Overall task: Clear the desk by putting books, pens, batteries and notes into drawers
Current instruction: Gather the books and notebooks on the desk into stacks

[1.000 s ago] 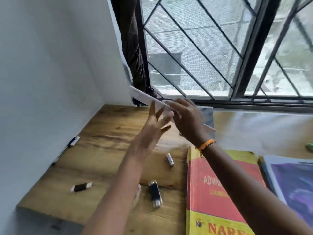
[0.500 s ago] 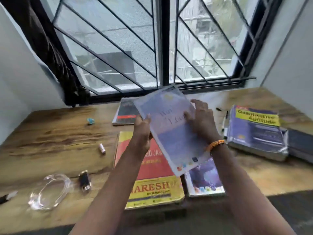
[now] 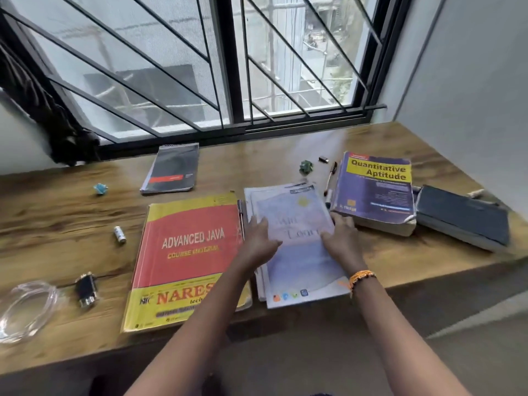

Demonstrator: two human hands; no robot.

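Note:
A thin pale-blue notebook (image 3: 300, 252) lies on top of another thin book on the wooden desk (image 3: 57, 224). My left hand (image 3: 260, 241) rests on its left edge and my right hand (image 3: 340, 238) on its right edge, fingers fairly straight. Left of it lies a red and yellow Advanced Java book (image 3: 185, 261), with a pen (image 3: 241, 221) along its right side. To the right sits a purple Quantitative Aptitude book (image 3: 377, 192) and a dark book (image 3: 463, 221). A black spiral notepad (image 3: 173, 168) lies near the window. A battery (image 3: 119, 234) lies left of the red book.
A coil of clear tubing (image 3: 24, 310) and a small black device (image 3: 85, 288) sit at the front left. Two crumpled notes, blue (image 3: 100, 189) and green (image 3: 306, 166), a pen (image 3: 331, 178) and a small dark battery (image 3: 323, 159) lie further back. Window bars behind; walls both sides.
Both hands carried the pale-blue notebook from the far left corner to the middle and lowered it onto the thin book beside the red book. My view swung right.

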